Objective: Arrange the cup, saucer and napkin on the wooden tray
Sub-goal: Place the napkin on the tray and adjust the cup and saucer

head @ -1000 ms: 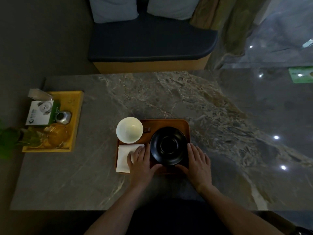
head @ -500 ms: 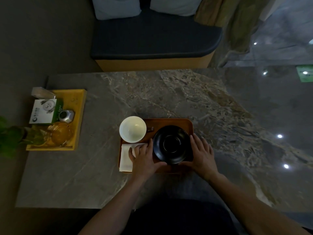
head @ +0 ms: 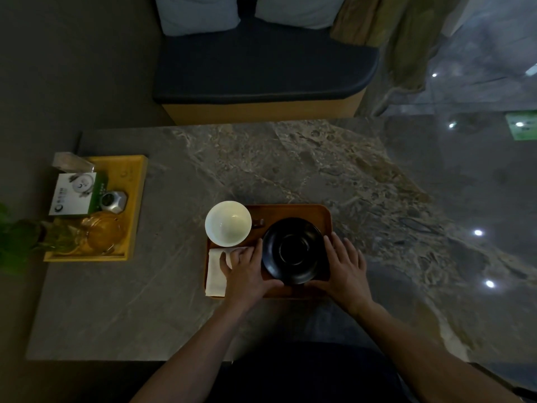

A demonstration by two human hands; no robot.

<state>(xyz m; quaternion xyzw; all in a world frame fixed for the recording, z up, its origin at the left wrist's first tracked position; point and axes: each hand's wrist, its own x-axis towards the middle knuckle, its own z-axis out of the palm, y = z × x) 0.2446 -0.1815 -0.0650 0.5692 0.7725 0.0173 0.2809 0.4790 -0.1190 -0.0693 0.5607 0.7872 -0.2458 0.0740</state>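
A brown wooden tray [head: 290, 212] lies on the marble table in front of me. A white cup [head: 228, 223] stands upright at its back left corner, its dark handle pointing right. A black saucer [head: 293, 250] sits on the tray's right half. A folded white napkin [head: 215, 274] lies at the front left. My left hand [head: 247, 271] rests partly on the napkin and presses the saucer's left rim. My right hand [head: 344, 267] cups the saucer's right rim. Both thumbs curl along its near edge.
A yellow tray [head: 136, 199] at the table's left holds a green-and-white box [head: 72, 194], a small metal jar [head: 113, 202] and an amber glass pot [head: 101, 234]. A green plant [head: 17, 237] stands at the far left. A dark cushioned bench [head: 261, 68] is beyond the table.
Both hands stay around the saucer, and the right hand's fingers have slid a little farther along its rim. The cup, napkin and tray have not moved.
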